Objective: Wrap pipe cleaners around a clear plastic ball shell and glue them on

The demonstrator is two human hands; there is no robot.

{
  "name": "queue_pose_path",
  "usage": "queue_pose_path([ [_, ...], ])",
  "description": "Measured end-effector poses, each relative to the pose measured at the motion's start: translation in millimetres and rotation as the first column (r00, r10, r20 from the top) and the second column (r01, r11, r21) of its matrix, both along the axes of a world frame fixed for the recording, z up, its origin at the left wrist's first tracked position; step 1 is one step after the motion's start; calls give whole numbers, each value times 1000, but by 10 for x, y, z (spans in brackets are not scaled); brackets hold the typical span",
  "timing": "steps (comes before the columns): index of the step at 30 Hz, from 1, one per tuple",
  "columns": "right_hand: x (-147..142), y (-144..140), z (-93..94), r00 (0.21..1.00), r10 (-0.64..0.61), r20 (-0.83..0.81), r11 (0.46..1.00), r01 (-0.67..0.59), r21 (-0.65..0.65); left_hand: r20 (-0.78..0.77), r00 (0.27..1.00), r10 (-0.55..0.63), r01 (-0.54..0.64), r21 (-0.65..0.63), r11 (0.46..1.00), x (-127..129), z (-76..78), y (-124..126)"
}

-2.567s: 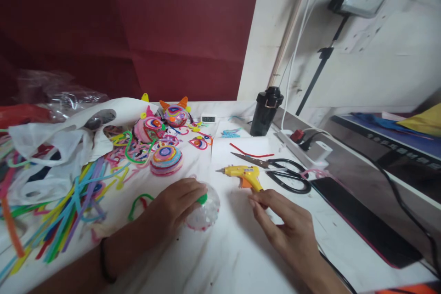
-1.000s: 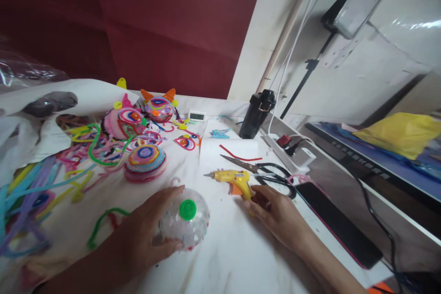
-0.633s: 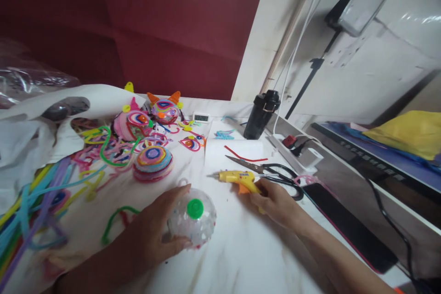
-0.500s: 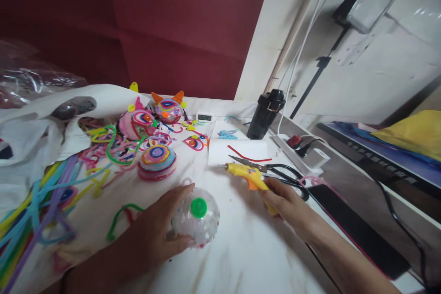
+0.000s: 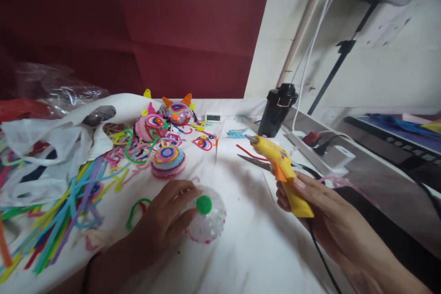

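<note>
My right hand (image 5: 310,193) is wrapped round the grip of a yellow hot glue gun (image 5: 275,156), raised with its nozzle pointing up and left. Its trigger is orange, and a black cord hangs below. My left hand (image 5: 168,216) grips the side of a clear, rounded plastic bottle piece (image 5: 212,225) with a green cap (image 5: 204,205) on top, resting on the white table. Behind the glue gun lie scissors (image 5: 253,161), their handles partly hidden by it. A dome (image 5: 168,161) covered in coloured pipe cleaner rings sits beyond my left hand.
Loose pipe cleaners (image 5: 72,206) spread over the left side. Two decorated heads (image 5: 179,112) with pointed ears stand behind, near a small digital clock (image 5: 213,117). A black bottle (image 5: 277,110) and a power strip (image 5: 320,154) stand at the right. A red pipe cleaner (image 5: 251,152) lies on paper.
My right hand has lifted the glue gun off the table area and tilted its nozzle upward. My left thumb has moved up towards the green cap. The view has shifted left.
</note>
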State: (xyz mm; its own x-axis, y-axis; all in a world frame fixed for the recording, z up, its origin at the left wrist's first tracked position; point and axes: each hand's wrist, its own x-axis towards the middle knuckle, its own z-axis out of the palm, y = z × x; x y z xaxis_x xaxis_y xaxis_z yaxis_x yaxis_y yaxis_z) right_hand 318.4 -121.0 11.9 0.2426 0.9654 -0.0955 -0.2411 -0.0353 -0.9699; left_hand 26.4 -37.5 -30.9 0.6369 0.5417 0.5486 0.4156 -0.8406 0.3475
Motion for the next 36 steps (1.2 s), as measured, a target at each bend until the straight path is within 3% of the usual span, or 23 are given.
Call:
queue_pose_path([
  [5,6,19,114,996,79,-41,997,-80,-18,-120,993,10,-10,3,1000,82,139,-23],
  [12,-62,240,119,970,234,-67,967,-226,114,-268,964,5,-2,14,1000,116,277,-19],
  [18,-75,256,-16,950,308,-49,945,-299,133,-257,965,42,-29,54,998,112,203,-35],
  [24,-67,179,-71,973,228,-26,973,-229,-16,-218,974,57,-49,41,998,118,177,-57],
  [28,-79,158,-63,958,278,64,957,-271,-101,-232,969,80,-75,29,997,99,151,-73],
  [36,-76,140,-67,918,374,130,927,-368,-70,-206,976,71,-66,33,997,110,98,-68],
])
